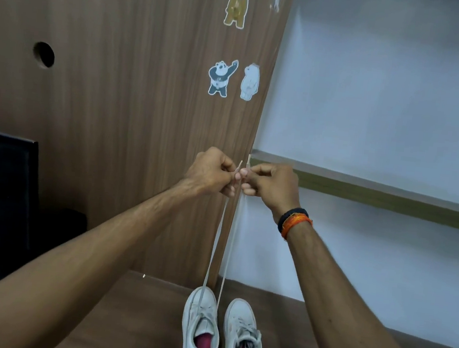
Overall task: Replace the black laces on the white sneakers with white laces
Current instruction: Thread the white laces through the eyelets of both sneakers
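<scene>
Bare bench (131,320) lay open at nine o'clock of the two sneakers (221,333). At twelve o'clock, the wooden panel (121,104) stood close behind them. The taut laces (219,244) rose across the space above the toes.

- Sneakers: two, white — one at left (200,328), one at right (242,338).
- Lace strands: two, pale — left strand (216,241), right strand (230,239).
- Hands: two — left hand (211,171), right hand (271,184).
- Bear stickers: three — brown (236,4), panda (220,78), white (250,81).
- Wristbands: two, one black (292,214), one orange (297,224).
- Round hole (44,55) in panel: one.
</scene>
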